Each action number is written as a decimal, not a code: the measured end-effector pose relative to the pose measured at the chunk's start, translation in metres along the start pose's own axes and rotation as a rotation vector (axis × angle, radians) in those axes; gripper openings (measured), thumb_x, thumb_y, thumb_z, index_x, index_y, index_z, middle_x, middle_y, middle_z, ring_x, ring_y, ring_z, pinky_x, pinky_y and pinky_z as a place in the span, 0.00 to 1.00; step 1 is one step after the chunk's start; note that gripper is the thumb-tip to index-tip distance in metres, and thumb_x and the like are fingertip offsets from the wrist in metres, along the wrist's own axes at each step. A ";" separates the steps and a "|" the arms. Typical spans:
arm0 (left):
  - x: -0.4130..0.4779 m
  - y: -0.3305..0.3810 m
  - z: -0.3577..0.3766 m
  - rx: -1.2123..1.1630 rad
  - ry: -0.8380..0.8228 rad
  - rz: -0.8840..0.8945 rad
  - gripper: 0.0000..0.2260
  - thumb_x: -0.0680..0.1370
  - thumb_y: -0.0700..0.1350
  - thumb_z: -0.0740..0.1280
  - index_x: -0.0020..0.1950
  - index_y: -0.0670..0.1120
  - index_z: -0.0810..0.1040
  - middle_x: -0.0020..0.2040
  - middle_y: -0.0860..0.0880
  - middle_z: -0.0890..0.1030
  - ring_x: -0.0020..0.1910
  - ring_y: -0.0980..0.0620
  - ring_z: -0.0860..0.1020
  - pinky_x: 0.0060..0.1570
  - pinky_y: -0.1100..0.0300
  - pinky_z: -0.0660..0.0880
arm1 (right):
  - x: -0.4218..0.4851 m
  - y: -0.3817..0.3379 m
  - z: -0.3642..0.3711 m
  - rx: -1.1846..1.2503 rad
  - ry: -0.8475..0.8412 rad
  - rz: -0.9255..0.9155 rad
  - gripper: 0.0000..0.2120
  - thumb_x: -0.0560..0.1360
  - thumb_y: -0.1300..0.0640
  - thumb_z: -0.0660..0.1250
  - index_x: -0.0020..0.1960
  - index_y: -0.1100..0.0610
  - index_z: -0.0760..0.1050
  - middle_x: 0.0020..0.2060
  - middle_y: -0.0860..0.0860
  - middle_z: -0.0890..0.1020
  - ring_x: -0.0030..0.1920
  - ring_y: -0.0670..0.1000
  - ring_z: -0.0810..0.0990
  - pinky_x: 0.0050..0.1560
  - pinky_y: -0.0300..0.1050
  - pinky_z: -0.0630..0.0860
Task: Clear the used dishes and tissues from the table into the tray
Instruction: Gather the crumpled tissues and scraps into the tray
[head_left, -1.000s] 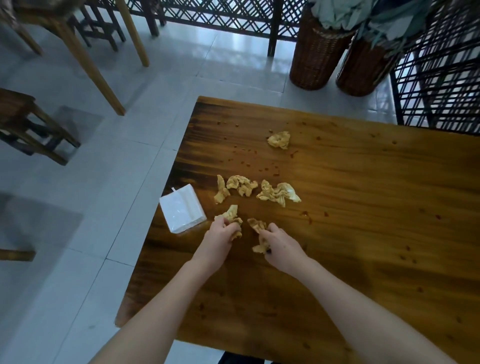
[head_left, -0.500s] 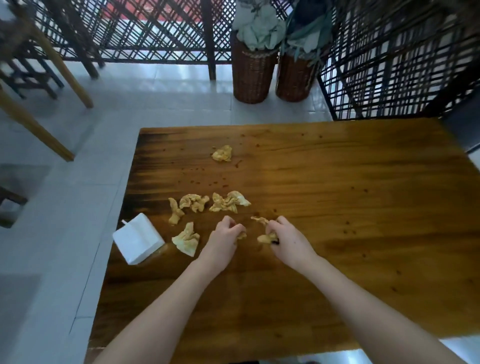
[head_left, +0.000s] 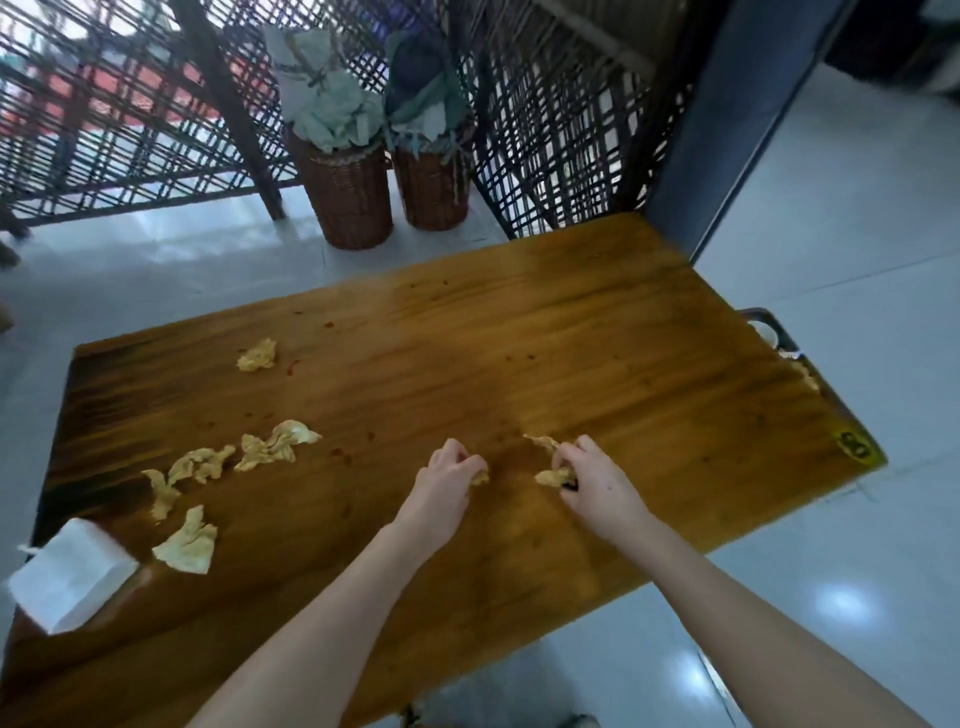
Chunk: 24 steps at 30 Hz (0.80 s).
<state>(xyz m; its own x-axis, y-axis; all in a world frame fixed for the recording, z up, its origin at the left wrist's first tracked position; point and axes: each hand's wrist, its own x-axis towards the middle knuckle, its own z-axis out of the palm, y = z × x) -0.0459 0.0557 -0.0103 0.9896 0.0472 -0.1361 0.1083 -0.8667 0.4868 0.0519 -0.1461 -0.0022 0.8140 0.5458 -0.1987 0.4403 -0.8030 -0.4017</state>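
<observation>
On table (head_left: 571, 364), tissues (head_left: 551, 476) inside left grip (head_left: 448, 480), right grip (head_left: 595, 486).

The left hand (head_left: 449, 480) has let go of the big crumpled tissue (head_left: 188, 543) it held a second ago. That one now lies on the counter (head_left: 571, 364), near the white tissue pack (head_left: 72, 574). Both hands have slid to the right, away from the loose tissues (head_left: 270, 447). The left hand now pinches only a small scrap (head_left: 480, 477), and the right hand (head_left: 597, 486) has carried its yellow tissue (head_left: 550, 474) along. The view has swung right too, so a tray (head_left: 774, 332) now peeks out past the counter's right edge.
</observation>
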 end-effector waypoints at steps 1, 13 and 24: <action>0.007 0.014 0.007 0.003 -0.006 0.016 0.21 0.77 0.33 0.62 0.65 0.52 0.72 0.60 0.51 0.66 0.53 0.53 0.68 0.52 0.61 0.69 | -0.006 0.015 -0.007 0.002 0.010 0.011 0.13 0.71 0.61 0.71 0.46 0.46 0.69 0.45 0.44 0.68 0.38 0.44 0.73 0.38 0.41 0.77; 0.091 0.161 0.077 0.056 -0.045 0.138 0.20 0.77 0.31 0.60 0.65 0.50 0.72 0.58 0.51 0.65 0.51 0.55 0.63 0.49 0.62 0.63 | -0.053 0.174 -0.069 0.076 0.075 0.134 0.13 0.72 0.63 0.69 0.46 0.48 0.68 0.45 0.46 0.68 0.39 0.45 0.74 0.39 0.40 0.76; 0.186 0.246 0.124 0.025 -0.076 0.192 0.18 0.78 0.33 0.62 0.64 0.49 0.73 0.60 0.51 0.66 0.53 0.56 0.67 0.54 0.63 0.67 | -0.048 0.291 -0.106 0.126 0.089 0.232 0.10 0.73 0.64 0.68 0.49 0.54 0.71 0.47 0.49 0.69 0.43 0.50 0.75 0.45 0.50 0.77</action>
<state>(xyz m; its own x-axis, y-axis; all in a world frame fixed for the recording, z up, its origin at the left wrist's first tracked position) 0.1527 -0.2104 -0.0227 0.9816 -0.1571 -0.1084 -0.0850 -0.8683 0.4887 0.1814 -0.4313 -0.0149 0.9200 0.3235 -0.2211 0.1924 -0.8646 -0.4642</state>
